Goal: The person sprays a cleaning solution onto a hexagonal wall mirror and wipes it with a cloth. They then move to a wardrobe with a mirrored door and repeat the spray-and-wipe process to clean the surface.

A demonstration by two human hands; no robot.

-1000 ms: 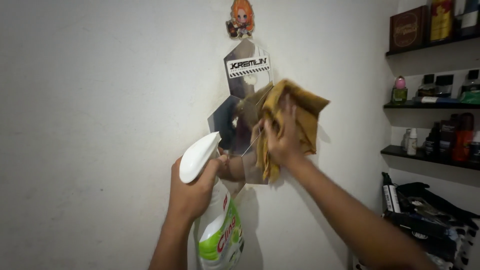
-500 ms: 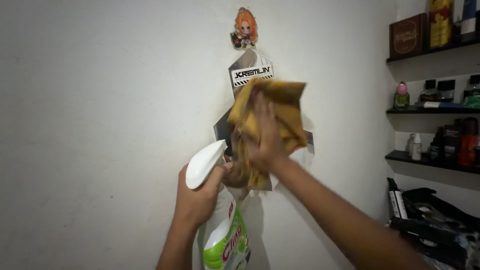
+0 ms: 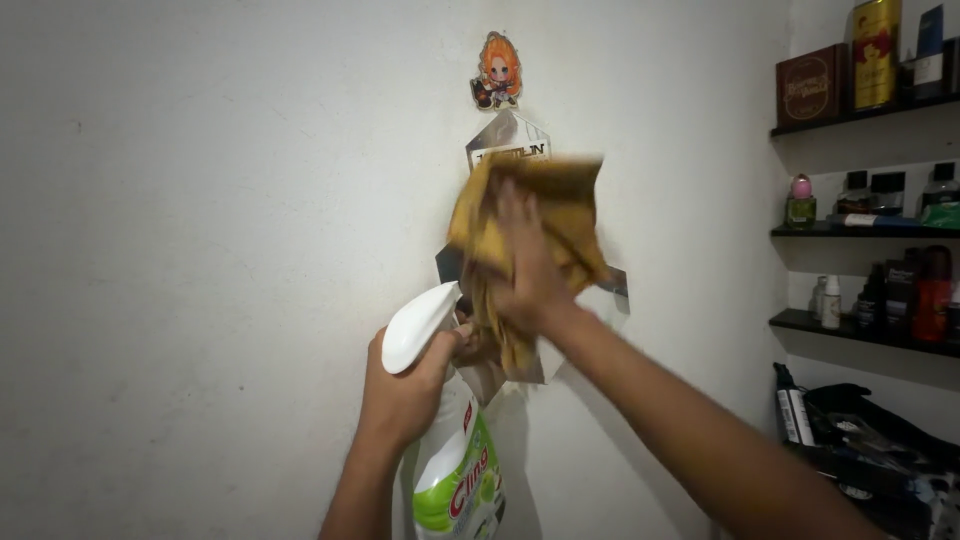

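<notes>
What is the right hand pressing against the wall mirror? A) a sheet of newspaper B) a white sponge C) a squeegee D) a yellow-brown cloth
D: the right hand lies flat on a yellow-brown cloth spread over the hexagonal mirror tiles, while the left hand grips a spray bottle with a white trigger head.
</notes>
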